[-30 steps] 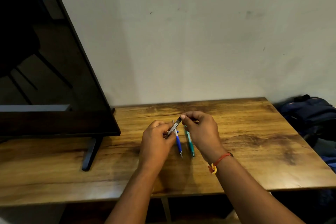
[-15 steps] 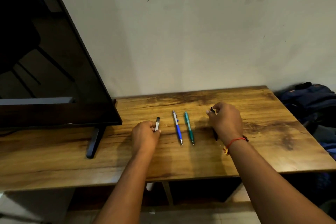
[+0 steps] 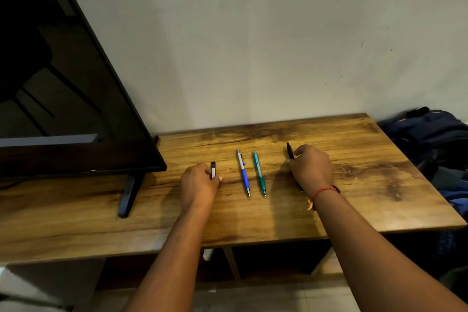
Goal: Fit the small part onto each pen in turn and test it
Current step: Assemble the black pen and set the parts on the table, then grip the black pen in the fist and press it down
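Head view, short black-grey part (image 3: pixel 213 169), slim black pen (image 3: pixel 290 151)

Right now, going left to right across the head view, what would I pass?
Television, left hand pinching the small part, blue pen, green pen, black pen held by the right hand, dark bag.

A home room: a TV (image 3: pixel 63 83) stands on a wooden table (image 3: pixel 354 200) against a plain scuffed wall (image 3: pixel 278 45), a backpack (image 3: pixel 430 132) beside it.
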